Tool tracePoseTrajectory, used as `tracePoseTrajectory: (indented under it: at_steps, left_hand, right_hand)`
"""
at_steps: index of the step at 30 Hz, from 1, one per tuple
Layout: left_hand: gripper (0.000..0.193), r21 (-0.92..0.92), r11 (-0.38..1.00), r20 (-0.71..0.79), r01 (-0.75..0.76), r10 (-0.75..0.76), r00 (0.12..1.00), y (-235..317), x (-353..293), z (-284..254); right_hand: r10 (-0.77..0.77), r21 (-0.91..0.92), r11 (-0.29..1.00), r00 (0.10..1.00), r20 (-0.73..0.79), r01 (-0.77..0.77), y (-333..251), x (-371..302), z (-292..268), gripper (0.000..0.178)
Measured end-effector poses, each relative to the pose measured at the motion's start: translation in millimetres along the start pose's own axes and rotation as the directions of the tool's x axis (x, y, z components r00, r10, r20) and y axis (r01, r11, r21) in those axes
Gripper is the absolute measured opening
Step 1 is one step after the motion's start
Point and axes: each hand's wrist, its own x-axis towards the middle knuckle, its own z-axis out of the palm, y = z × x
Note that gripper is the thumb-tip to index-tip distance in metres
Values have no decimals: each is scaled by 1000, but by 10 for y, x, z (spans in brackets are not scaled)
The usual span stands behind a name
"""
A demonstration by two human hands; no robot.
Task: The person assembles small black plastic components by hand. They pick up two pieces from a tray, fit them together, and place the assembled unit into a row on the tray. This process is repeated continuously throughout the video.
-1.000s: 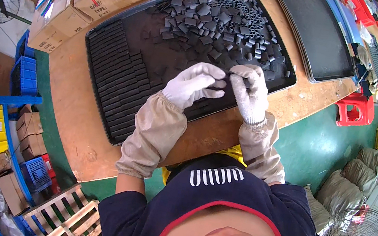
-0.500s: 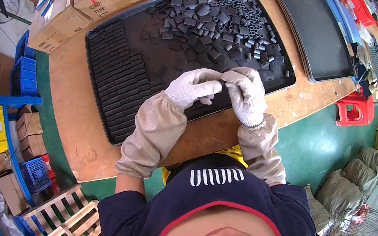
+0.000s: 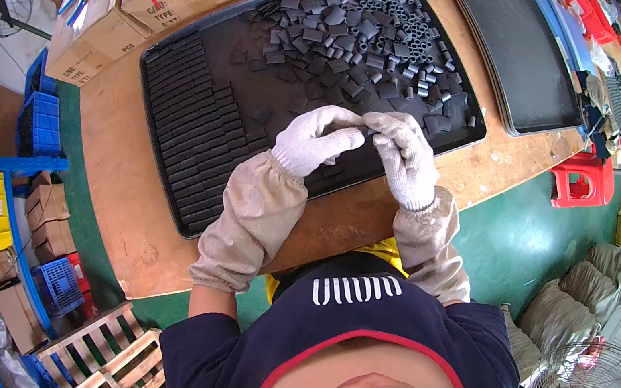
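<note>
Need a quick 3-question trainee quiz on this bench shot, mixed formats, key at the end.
1. True or false: both hands wear white gloves.
2. Where do the neat rows of dark pieces lie in the black tray? A) person's left side B) person's right side C) outside it
3. Fill in: the left hand and right hand meet at the ____.

Key: 1 true. 2 A; the loose pile lies to the right. 3 fingertips.
</note>
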Motion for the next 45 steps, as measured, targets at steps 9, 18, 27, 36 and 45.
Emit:
tracePoseTrajectory:
  at_steps: [9,18,27,36,45]
  left_hand:
    - [38,-42,998,67,46,-43,997,-32,9,-27]
    - [34,280,956,-22,-86,96,995,66,-56,-39]
    - [28,773,626,-424,102,391,817,50,-499,-1023]
    - [30,758,647,-463,81,447,765,-107,-544,-1076]
    - [29,850,486,-411,202,374,831,-34,-552,-921]
  right_hand:
    - [9,-15,1000,998,-67,-10,-4,-55,33,19]
    - [42,34,999,996,-79,-40,103,-180,124,21]
    - [-88,-93,992,996,-9,86,179,-194,185,23]
    - [-315,-307,862,901,297,403,-33,333,600,48]
    - [-260,-522,748,904,338,411,140,484,1261,34]
